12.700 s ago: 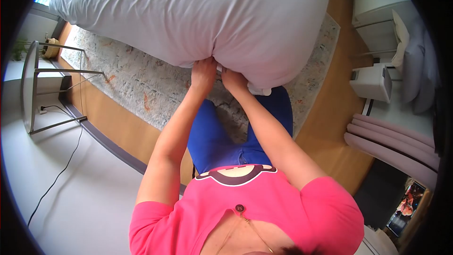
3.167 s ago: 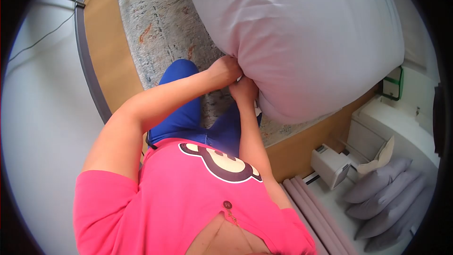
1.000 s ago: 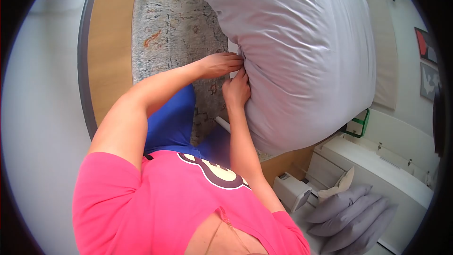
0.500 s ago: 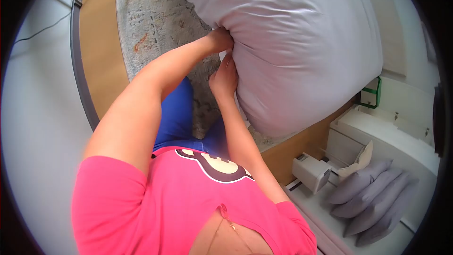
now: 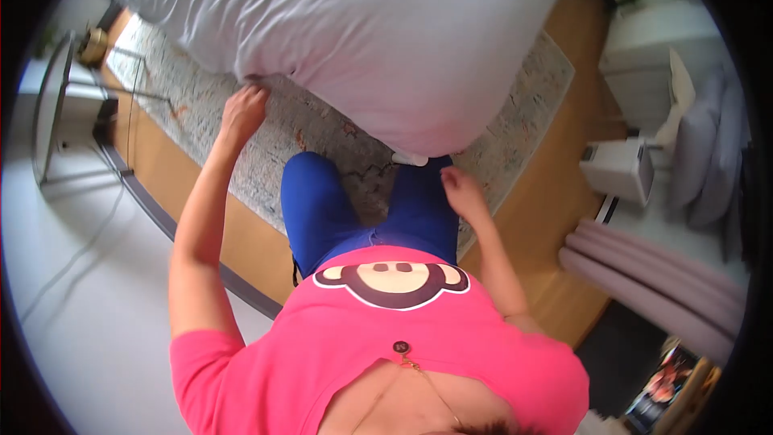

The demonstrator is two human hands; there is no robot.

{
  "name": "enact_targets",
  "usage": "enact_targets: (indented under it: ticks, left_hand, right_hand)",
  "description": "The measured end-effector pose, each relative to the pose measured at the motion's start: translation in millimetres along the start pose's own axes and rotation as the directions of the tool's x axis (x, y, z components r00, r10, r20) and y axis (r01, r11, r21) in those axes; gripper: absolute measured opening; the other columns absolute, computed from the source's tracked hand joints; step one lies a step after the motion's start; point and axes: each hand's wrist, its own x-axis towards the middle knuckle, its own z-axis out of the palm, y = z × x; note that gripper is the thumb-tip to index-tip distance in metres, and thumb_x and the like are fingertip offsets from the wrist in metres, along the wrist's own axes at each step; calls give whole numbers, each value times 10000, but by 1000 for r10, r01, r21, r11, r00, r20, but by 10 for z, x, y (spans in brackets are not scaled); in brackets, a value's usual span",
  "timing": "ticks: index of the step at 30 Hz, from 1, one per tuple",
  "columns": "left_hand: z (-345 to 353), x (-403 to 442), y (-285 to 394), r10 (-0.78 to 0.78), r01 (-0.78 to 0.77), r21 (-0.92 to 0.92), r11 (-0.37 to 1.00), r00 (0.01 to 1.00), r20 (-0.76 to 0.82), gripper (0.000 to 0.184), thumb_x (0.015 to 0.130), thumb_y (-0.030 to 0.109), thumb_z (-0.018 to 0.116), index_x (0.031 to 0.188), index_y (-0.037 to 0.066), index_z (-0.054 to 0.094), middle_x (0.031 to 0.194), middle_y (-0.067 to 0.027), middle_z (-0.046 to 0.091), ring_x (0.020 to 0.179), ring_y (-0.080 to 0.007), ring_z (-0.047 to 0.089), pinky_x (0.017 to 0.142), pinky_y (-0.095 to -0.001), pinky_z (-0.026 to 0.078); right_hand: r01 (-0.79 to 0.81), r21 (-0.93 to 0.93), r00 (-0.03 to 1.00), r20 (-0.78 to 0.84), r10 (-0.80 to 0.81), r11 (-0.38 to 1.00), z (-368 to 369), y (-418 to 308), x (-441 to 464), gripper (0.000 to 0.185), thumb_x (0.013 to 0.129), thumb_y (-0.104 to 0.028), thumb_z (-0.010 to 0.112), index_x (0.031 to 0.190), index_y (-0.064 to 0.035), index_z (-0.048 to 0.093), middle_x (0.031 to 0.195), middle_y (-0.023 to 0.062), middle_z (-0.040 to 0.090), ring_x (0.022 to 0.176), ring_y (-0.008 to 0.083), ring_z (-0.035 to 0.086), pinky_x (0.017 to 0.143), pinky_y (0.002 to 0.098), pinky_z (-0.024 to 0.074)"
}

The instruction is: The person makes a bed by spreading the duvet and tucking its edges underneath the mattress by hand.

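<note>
Your hands have just parted: your left hand (image 5: 245,111), fingers curled, meets the lower edge of the bulky pale-grey fabric bundle (image 5: 362,40) ahead (whether gripping, I cannot tell); your right hand (image 5: 465,191), loosely bent, seemingly empty, leaves it. The round dark pendant (image 5: 401,347)'s marking is illegible.

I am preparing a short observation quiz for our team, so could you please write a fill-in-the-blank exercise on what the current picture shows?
1. The person's shirt is mainly ____.
2. The person's trousers are ____.
3. The hand at the edge of the large pale fabric bundle is the person's ____ one.
4. The other hand is nearest the person's ____ knee.

Missing words: pink; blue; left; right.
</note>
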Motion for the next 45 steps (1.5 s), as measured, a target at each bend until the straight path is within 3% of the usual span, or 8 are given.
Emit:
enact_targets:
  ticks: [6,14,20,22,25,28,31,45]
  left_hand:
    - [-268,-70,1256,230,-215,-304,928,973,17,333,651,-4,526,978,16,580,1026,-146,575,1037,-321,527,861,-394,464]
    - [469,96,1800,-21,26,-16,1000,965,261,384,655,93,532,1013,-42,566,1118,-205,524,1078,-355,480,920,-426,406]
    - [551,189,1780,-83,48,89,995,888,452,356,671,113,543,988,-46,575,1103,-200,531,1070,-346,490,878,-433,436]
    - [601,243,1793,-114,95,66,993,901,419,346,670,104,553,978,-51,578,1105,-196,530,1071,-346,493,866,-438,446]
    - [622,113,1823,-123,133,-10,991,939,321,346,668,96,573,979,-55,574,1127,-197,517,1067,-354,494,842,-445,463]
    - [502,158,1879,-158,178,-14,984,905,395,376,668,102,588,1008,-55,561,1155,-203,500,1070,-359,488,826,-446,472]
    - [497,141,1953,-225,253,-45,966,917,331,417,663,110,589,1047,-50,551,1151,-203,504,1071,-355,487,837,-439,467]
    - [181,-120,1837,-235,309,-164,937,903,359,475,675,85,555,1147,35,541,1240,-155,489,1241,-322,385,990,-392,365]
  right_hand:
    - [387,-161,886,-209,-415,908,423,-130,425,510,733,-251,670,1152,5,534,1253,245,437,1161,389,405,971,419,350]
    - [168,-174,887,-403,-226,970,961,-35,739,723,716,-414,681,1293,-41,455,1460,261,-14,1223,540,233,1053,501,207]
    - [399,-15,917,-7,-399,917,80,233,618,574,711,-341,655,1192,-49,546,1313,196,432,1181,357,425,970,422,368]
    - [348,-97,896,-257,-361,932,-73,625,773,414,747,-269,607,1098,-50,606,1156,165,561,1092,301,515,913,374,427]
    - [563,-419,609,-373,-700,713,-479,636,826,331,760,-196,567,1043,-32,622,1093,155,591,1034,315,538,898,380,433]
    - [622,-507,676,-38,-736,597,-466,375,981,345,711,-237,577,972,-21,640,997,160,617,1004,328,536,905,390,422]
    - [676,-445,540,-244,-805,588,-81,378,1390,384,685,-288,608,958,-19,639,988,170,614,1008,343,520,905,394,416]
    - [400,-293,904,-31,-427,868,-223,-140,861,575,761,-372,625,1237,-83,482,1285,149,466,1182,330,433,949,460,352]
